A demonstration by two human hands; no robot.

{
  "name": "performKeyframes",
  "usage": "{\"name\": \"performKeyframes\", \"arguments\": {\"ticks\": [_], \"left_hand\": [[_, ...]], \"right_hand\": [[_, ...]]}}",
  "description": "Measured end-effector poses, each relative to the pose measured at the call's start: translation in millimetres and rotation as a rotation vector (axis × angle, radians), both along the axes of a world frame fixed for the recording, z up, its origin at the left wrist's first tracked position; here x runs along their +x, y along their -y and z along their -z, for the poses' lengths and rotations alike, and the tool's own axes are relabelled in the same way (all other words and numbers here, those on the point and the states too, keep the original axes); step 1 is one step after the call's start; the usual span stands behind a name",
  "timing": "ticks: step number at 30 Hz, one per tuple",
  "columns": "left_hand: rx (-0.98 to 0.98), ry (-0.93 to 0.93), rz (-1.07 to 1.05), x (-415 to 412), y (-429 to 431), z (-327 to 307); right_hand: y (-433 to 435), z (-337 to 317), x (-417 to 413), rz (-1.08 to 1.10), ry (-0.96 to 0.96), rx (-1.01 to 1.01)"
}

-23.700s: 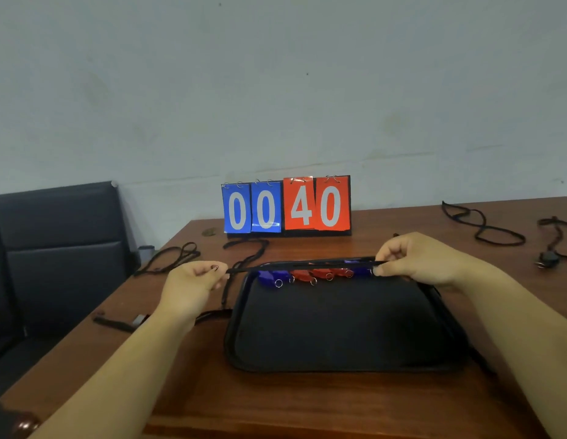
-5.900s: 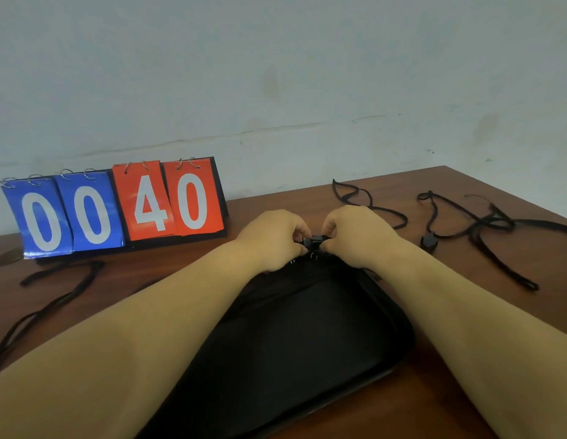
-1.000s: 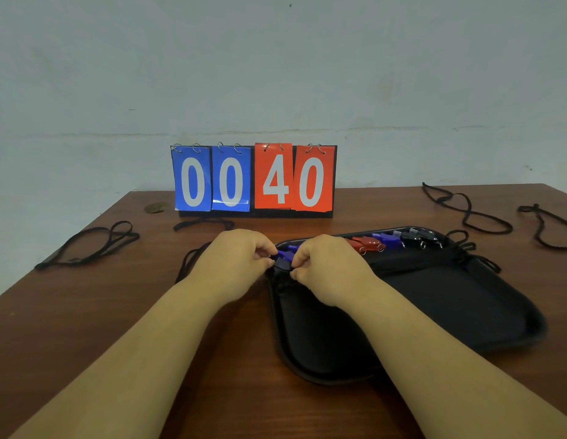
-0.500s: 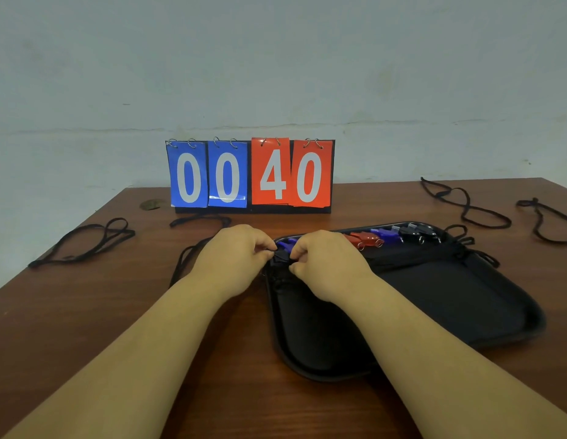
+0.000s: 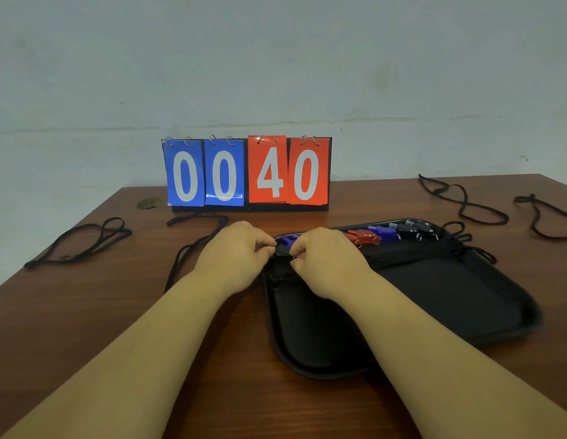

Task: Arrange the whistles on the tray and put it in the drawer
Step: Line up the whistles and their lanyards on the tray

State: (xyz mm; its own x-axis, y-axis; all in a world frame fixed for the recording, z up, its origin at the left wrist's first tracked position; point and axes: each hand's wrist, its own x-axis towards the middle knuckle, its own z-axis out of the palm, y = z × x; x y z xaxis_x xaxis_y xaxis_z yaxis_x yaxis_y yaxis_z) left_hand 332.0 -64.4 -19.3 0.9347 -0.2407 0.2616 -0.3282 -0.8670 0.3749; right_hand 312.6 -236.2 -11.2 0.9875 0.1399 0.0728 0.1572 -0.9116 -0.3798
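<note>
Black tray (image 5: 434, 296) centre-right on wooden table (image 5: 85, 312) | whistles (image 5: 367, 237) lined along its upper rim | left hand (image 5: 237, 253), right hand (image 5: 326, 259): fingers curled, both pinching dark item (image 5: 282, 251) at tray's upper-left corner by blue whistle (image 5: 286, 239) | scoreboard (image 5: 247, 174) behind, 0040

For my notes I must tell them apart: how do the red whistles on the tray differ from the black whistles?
The red whistles stand out brightly; the black whistles almost blend into the dark tray. The red whistles lie nearer the right hand; the black whistles lie toward the tray's far right corner. Both lie along the far rim, untouched, with metal rings.
</note>
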Motion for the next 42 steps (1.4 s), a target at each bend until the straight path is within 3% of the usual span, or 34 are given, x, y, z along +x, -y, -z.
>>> {"name": "performKeyframes", "arguments": {"ticks": [11, 20, 24, 30, 38, 42], "left_hand": [[0.012, -0.007, -0.009, -4.3, -6.0, -3.2], [-0.066, -0.117, -0.226, -23.1, -44.8, -26.4], [0.067, -0.292, -0.257, -33.4, -59.6, -42.2], [0.188, -0.403, -0.33, -39.9, -88.1, -41.1], [-0.048, -0.345, -0.288, -40.0, -129.8, -21.4], [-0.03, -0.296, -0.255, -38.9, -141.0, -19.3]], "right_hand": [[9.2, -6.3, -5.8, 0.011, -0.013, 0.056], [4.1, -24.1, -19.5, -0.052, 0.046, 0.091], [-11.5, -40.1, -20.4, -0.139, 0.059, 0.005], [-55.4, -63.7, 1.3, -0.269, 0.042, -0.111], [-130.8, -28.2, 57.0, -0.447, -0.089, -0.285], [-156.5, -16.1, 67.3, -0.565, -0.133, -0.296]]}}
